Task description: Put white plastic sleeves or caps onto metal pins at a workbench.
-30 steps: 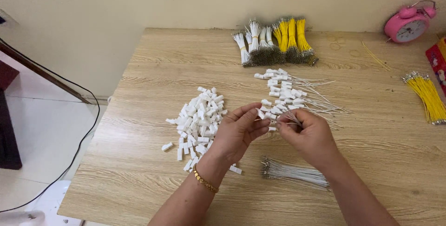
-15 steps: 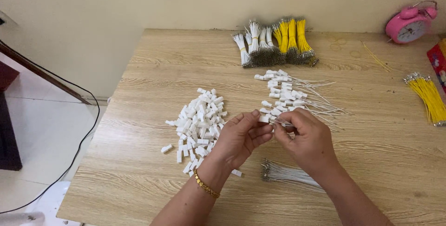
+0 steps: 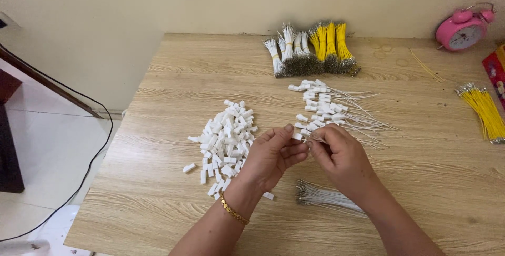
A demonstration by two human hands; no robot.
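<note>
My left hand pinches a small white plastic connector between thumb and fingers. My right hand is closed on a thin white wire, its end touching that connector. Both hands hover over the wooden table, fingertips together. Left of them lies a heap of loose white connectors. Behind the hands sits a pile of finished white wires with connectors. Below my right wrist rests a bundle of bare white wires with metal tips.
At the back stand bundles of white wires and yellow wires. A pink alarm clock sits at the far right corner. More yellow wires lie at the right edge. A black cable hangs off the table's left.
Both hands have shifted slightly toward me and closer together, the wire end now meeting the connector. The piles have not moved.
</note>
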